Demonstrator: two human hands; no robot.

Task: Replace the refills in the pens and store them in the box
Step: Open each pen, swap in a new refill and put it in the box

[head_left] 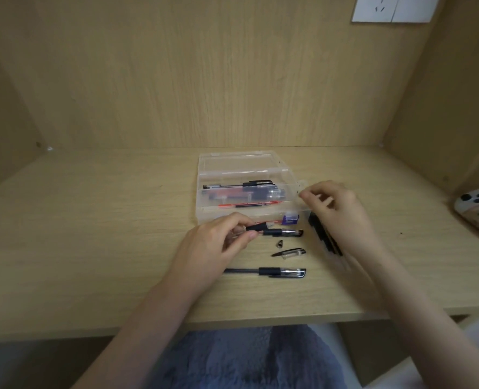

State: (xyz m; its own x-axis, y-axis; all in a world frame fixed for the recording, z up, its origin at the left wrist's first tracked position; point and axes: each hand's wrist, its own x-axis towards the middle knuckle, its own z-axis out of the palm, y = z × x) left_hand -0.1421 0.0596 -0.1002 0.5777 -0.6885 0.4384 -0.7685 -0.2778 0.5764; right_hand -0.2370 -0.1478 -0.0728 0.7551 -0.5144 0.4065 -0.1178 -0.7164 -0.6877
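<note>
Pinched between the thumb and fingertips of the left hand (218, 242), a pen barrel (256, 228) with a black rubber sleeve is held just above the table (92, 234), right in front of the box; this grip is closed on it. The right hand (336, 209) hovers beside the box's right end with its fingers curled and thumb near forefinger; motion blur hides whether that grip holds anything.

The box (227, 218) is clear, thin-walled plastic, rectangular, with its hinged lid (235, 161) laid open behind it. Inside lie several pens with clear barrels and black clips, a slim red refill (249, 204) along the front, and a small purple block (290, 219) in the front right corner.

On the pale wood-grain table in front of the box lies a capped black pen (284, 233), just beside the held barrel. Nearer the person are a tiny black cone-shaped tip (280, 243), a loose clear cap (289, 252) with a black clip, and a second capped pen (269, 272) with a dark barrel, lying parallel to the table edge. Under the right hand, a clear sleeve of thin black refills (324, 240) lies slanted.

At the far right edge rests a phone (478, 211) in a pale printed case, and a white socket plate (392, 8) sits on the wooden back panel. Blue fuzzy fabric (246, 357) shows below the table edge.
</note>
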